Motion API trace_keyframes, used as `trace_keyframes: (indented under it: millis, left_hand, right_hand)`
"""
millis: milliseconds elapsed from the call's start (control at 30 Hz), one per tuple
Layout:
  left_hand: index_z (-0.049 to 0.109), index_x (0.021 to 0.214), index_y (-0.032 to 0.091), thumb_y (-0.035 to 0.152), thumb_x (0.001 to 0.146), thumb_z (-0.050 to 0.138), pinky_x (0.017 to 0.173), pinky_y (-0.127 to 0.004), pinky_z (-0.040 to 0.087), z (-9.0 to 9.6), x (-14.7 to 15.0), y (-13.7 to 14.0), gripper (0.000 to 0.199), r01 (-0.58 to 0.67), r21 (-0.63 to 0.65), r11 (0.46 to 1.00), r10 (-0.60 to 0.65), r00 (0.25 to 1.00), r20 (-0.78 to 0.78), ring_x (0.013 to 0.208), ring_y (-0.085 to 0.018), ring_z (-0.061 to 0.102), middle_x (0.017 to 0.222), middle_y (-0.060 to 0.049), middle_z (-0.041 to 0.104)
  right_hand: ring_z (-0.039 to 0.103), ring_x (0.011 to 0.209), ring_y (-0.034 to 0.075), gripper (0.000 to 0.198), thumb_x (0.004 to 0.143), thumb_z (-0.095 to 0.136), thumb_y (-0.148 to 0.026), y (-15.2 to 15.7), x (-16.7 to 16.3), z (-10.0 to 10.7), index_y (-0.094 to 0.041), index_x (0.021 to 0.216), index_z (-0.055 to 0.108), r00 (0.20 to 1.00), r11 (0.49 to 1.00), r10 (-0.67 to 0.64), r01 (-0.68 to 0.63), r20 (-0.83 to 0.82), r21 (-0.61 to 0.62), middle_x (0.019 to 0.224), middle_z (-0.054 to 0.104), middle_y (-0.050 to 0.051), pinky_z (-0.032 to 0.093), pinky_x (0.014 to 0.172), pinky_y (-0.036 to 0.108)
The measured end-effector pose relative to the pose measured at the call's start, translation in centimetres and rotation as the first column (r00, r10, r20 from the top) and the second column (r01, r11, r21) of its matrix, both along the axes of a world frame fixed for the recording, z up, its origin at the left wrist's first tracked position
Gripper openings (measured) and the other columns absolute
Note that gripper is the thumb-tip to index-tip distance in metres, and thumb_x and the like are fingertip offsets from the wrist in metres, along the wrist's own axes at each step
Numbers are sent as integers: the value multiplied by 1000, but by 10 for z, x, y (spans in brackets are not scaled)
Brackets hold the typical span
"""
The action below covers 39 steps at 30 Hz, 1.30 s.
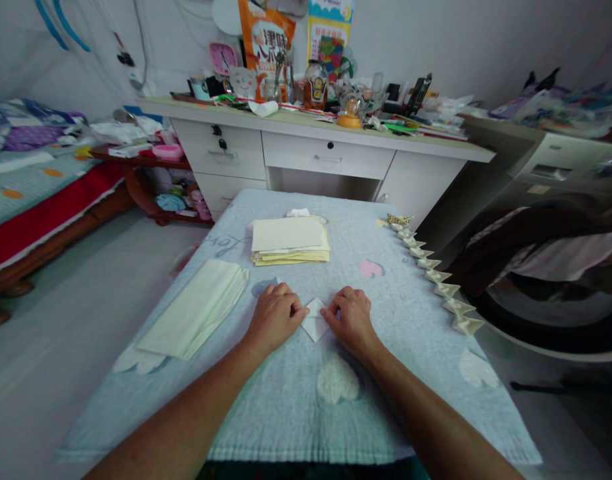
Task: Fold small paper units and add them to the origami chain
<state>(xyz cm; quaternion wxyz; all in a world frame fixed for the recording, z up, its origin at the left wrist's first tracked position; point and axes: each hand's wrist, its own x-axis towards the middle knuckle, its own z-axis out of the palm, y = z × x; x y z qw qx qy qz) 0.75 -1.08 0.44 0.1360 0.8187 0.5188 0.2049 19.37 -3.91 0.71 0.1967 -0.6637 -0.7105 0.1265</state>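
Left fingers (301,311) and right fingers (328,314) pinch paper (315,327) beyond the counter (286,413)'s near edge; uneven pressure could skew its folds.

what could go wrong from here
The small folded paper might crease crooked: left hand and right hand work it on soft-looking tablecloth. The row of folded paper pieces sits close to the tablecloth's right edge, so a knock could send some off. The yellowish paper stack is unevenly piled and might slide if bumped.
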Motion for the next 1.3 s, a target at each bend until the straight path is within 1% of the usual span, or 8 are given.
trace_keyframes:
  millis: [167, 633, 933, 1000, 1067, 1167, 1233, 1300]
  left_hand:
    - [61, 62, 20, 34, 80, 63, 79, -35, 38, 1, 0, 1, 22, -12, -22, 1000, 12, 1000, -12, 82, -19, 51, 78, -3, 57]
    - [60, 64, 20, 34, 81, 62, 76, -35, 37, 0, 1, -1, 23, -8, -1, 1000, 8, 1000, -29, 81, -20, 50, 78, -4, 56]
    - [59, 65, 19, 34, 82, 61, 77, -35, 37, -2, 1, -1, 22, -14, 3, 1000, 14, 999, -40, 82, -21, 49, 79, -4, 55]
    - [61, 70, 20, 33, 80, 63, 77, -35, 37, -2, 1, 0, 17, -19, -3, 1000, 19, 1000, -19, 84, -21, 49, 81, -4, 56]
    - [65, 81, 22, 30, 79, 64, 79, -35, 38, -3, 1, 0, 9, 22, -7, 1000, -21, 999, 31, 88, -21, 50, 87, -3, 57]
    - [69, 99, 27, 24, 82, 60, 84, -35, 38, -4, 1, 1, 19, 140, -5, 990, -139, 985, 106, 93, -21, 50, 94, -3, 58]
    - [70, 103, 28, 21, 84, 58, 85, -35, 39, -6, 1, 2, 24, 181, 0, 984, -179, 976, 127, 94, -20, 50, 94, -3, 58]
    - [71, 103, 28, 20, 84, 57, 85, -35, 40, -7, 1, 2, 24, 187, -3, 982, -185, 974, 132, 93, -20, 50, 94, -4, 58]
  right_hand:
    - [44, 90, 21, 20, 81, 65, -34, 1, 0, -1, -19, 68, 63, 1000, 1000, -2, 2, 14, 0, 88, 56, 4, 28, 80, 33]
    - [44, 89, 21, 18, 81, 65, -33, 0, -1, -2, -19, 70, 62, 1000, 1000, -4, 3, 24, 21, 87, 55, 5, 27, 79, 34]
    - [43, 89, 21, 18, 81, 64, -33, 0, -1, -1, -19, 70, 62, 1000, 1000, -5, 5, 28, 5, 88, 55, 5, 27, 77, 33]
    - [43, 89, 21, 18, 81, 64, -33, 0, 0, -1, -19, 70, 62, 1000, 1000, 1, -1, 31, 5, 88, 55, 5, 27, 77, 33]
    - [43, 89, 21, 18, 81, 64, -33, 1, 0, -1, -19, 70, 62, 999, 1000, 4, -4, 38, 1, 88, 54, 5, 27, 77, 33]
    - [43, 89, 21, 18, 81, 64, -33, 0, 0, -1, -19, 70, 62, 999, 1000, 2, -2, 41, 7, 88, 54, 5, 27, 77, 33]
    - [43, 89, 21, 18, 81, 64, -33, 0, 0, -1, -19, 70, 62, 999, 1000, 2, -3, 40, 15, 88, 54, 5, 27, 78, 34]
    - [43, 89, 21, 19, 82, 64, -33, 0, 0, -2, -19, 70, 62, 999, 1000, 7, -8, 38, 18, 89, 54, 5, 28, 78, 34]
